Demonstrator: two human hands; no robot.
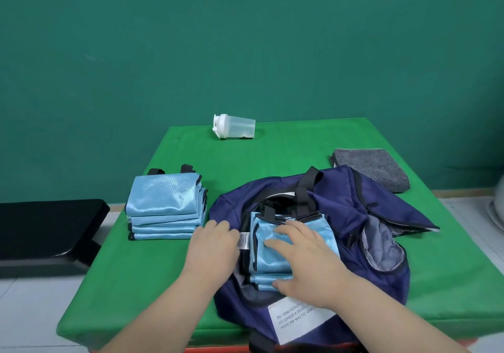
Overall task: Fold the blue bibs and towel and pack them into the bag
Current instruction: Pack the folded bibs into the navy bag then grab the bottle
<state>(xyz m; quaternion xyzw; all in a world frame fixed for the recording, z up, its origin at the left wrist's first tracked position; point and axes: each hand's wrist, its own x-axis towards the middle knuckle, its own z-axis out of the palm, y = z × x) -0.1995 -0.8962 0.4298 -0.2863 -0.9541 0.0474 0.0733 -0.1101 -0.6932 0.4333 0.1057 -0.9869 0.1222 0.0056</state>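
On the green table [163,284] a navy bag [341,197] lies open, with 1 stack of folded blue bibs [163,202] just left of it and a grey towel [373,167] behind its right end. A 2nd stack [266,262] sits in the bag's mouth. The right hand [308,265] clasps it, fingers spread on top and thumb against its near edge. The left hand [215,246] curls over the bag's left rim, and a clear bottle [234,126] lies far back.
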